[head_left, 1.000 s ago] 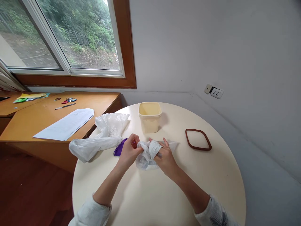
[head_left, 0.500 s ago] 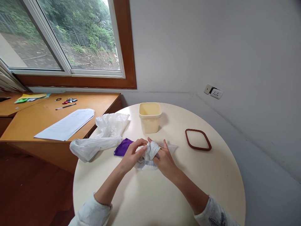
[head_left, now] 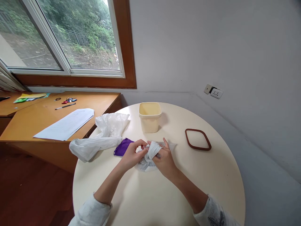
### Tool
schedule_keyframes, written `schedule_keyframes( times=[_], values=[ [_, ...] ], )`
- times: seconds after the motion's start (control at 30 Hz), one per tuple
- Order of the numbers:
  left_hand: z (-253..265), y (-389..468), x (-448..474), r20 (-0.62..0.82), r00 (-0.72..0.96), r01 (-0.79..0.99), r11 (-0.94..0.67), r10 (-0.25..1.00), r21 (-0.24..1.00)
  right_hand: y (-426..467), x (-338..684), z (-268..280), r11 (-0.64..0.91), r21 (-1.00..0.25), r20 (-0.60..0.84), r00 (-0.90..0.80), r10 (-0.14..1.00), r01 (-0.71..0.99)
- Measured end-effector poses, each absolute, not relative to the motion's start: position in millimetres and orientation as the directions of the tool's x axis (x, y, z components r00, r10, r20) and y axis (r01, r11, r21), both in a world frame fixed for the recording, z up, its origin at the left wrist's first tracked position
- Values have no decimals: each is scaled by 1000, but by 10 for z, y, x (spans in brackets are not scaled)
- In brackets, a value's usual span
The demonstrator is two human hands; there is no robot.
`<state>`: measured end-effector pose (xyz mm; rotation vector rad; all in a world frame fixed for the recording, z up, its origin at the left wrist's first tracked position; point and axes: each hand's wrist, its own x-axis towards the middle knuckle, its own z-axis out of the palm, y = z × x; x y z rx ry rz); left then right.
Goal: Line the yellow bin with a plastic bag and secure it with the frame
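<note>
Clearly, the crumpled white thin plastic bag (head_left: 152,150) is between my two hands, low over the round cream-coloured table (head_left: 150,196). My left hand (head_left: 131,154) pinches one edge of its gathered part, thumb against fingers with almost no gap; my right hand (head_left: 166,161) has its fingers wrapped in the folds, so how tightly they are bent I cannot tell.

I judge this bag very light and soft, without any stiffness, perhaps a little slippery and easy to tear. The best hold should be the thick twisted folds – not the single loose film, which may stretch.

Some things are hard to make out. The bag covers most of my right fingertips, and I cannot see if anything is inside it. My left hand hides part of the flat purple cloth (head_left: 122,147) – whether they touch, I cannot say.
</note>
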<state>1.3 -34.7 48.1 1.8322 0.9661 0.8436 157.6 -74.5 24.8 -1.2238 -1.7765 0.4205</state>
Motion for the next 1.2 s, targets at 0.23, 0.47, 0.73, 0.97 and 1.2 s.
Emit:
schedule_keyframes(
  times=[0.23, 0.47, 0.73, 0.97, 1.2],
  values=[
    [549, -384, -122, 109, 651, 285, -375, 751, 882, -684, 1660, 251, 267, -866, 362, 161, 918, 424],
    [474, -383, -20, 168, 554, 339, -405, 815, 849, -686, 1641, 162, 249, -917, 321, 205, 925, 312],
    [447, -391, -5, 321, 469, 289, -487, 823, 824, -675, 1624, 162, 278, -918, 299, 35, 954, 283],
    [421, -374, 11, 411, 391, 354, -546, 824, 759, -696, 1623, 261, 340, -849, 286, -189, 939, 405],
    [346, -380, 52, 357, 315, 424, -467, 879, 776, -719, 1573, 277, 330, -826, 296, -148, 944, 457]
  ],
)
